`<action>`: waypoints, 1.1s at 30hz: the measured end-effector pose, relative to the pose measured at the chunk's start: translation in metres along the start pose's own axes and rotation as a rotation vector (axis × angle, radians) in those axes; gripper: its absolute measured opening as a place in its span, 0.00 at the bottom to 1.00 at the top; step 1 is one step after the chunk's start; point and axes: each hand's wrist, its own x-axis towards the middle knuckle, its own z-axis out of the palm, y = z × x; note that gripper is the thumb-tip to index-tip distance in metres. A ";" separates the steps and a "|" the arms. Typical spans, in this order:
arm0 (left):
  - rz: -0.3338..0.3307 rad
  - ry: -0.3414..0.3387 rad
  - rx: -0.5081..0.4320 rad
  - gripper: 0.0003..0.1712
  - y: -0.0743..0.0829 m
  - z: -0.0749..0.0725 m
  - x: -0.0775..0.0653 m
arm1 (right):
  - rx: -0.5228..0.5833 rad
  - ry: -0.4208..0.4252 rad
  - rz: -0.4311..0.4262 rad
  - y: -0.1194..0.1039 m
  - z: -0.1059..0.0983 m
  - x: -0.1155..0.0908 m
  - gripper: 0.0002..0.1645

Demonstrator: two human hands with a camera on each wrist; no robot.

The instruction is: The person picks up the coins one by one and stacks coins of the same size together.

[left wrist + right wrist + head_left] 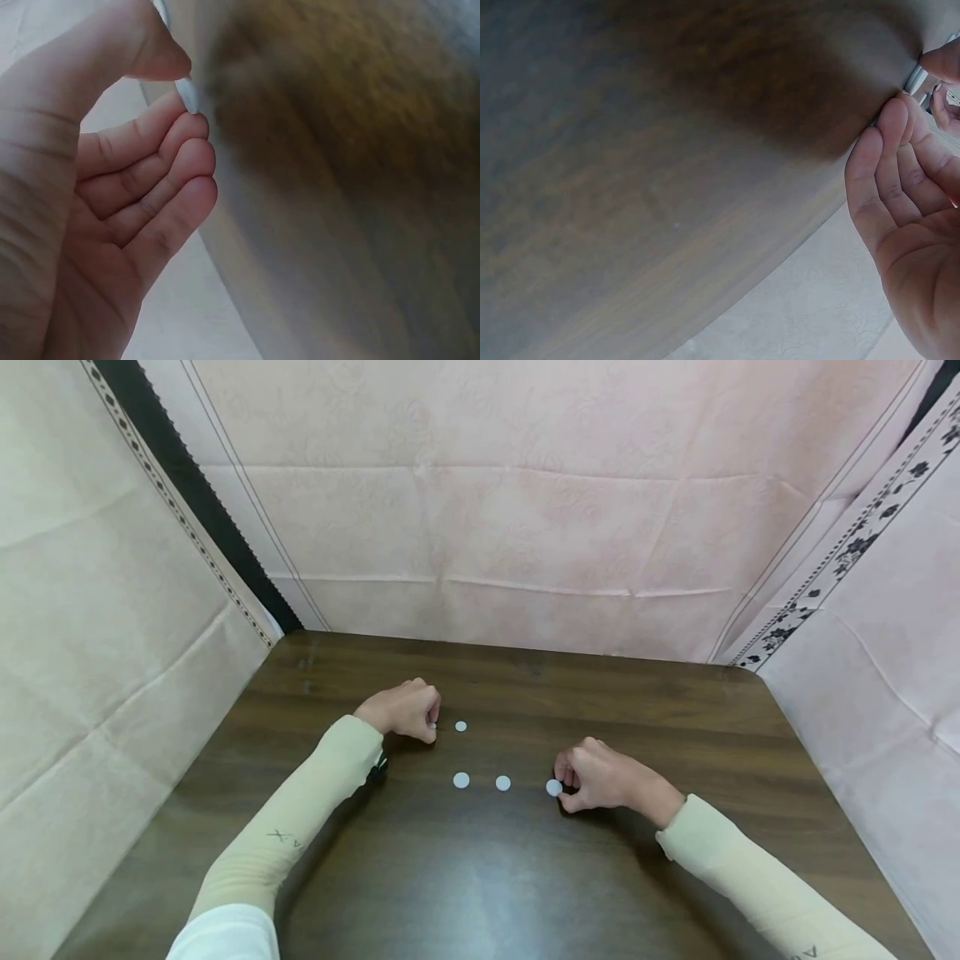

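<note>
My left hand (405, 710) is over the far left part of the table, pinching a small white disc (187, 96) between thumb and fingertips; only its edge shows in the left wrist view. Just right of that hand lies another white disc (461, 726). Nearer to me, a white disc (461, 780) and a second disc (503, 783) lie flat in a rough row. At the row's right end my right hand (603, 779) holds a white disc (554, 787) by its edge, thumb and finger on either side, low at the table surface.
The dark brown wooden table (480, 868) has its far edge against a pale hanging cloth (525, 527). More cloth hangs at the left (97, 610) and right sides, the right one with a floral border (862, 535).
</note>
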 end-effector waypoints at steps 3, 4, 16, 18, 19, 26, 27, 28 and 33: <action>0.008 0.000 0.005 0.06 0.002 -0.002 -0.001 | -0.006 0.002 -0.002 0.001 0.000 0.000 0.09; 0.011 -0.001 0.008 0.06 0.003 -0.002 -0.002 | -0.009 0.003 -0.002 0.001 0.001 0.000 0.09; 0.059 0.020 -0.012 0.03 0.011 -0.004 -0.024 | 0.008 0.005 -0.006 0.003 0.002 0.000 0.09; 0.066 0.032 -0.023 0.03 0.011 -0.003 -0.029 | 0.005 0.006 -0.007 0.003 0.002 0.000 0.09; 0.073 0.040 -0.026 0.03 0.011 -0.003 -0.032 | 0.002 0.006 -0.006 0.003 0.002 0.001 0.09; 0.106 0.064 -0.046 0.03 0.010 0.002 -0.048 | 0.006 0.012 -0.004 0.003 0.002 0.002 0.09; 0.110 0.065 -0.049 0.03 0.011 0.003 -0.050 | 0.012 0.011 -0.004 0.003 0.002 0.002 0.09; 0.115 0.065 -0.050 0.03 0.011 0.004 -0.052 | 0.017 0.009 -0.003 0.003 0.002 0.002 0.09; 0.130 0.061 -0.058 0.04 0.011 0.012 -0.062 | 0.037 -0.001 0.002 0.003 0.002 0.000 0.09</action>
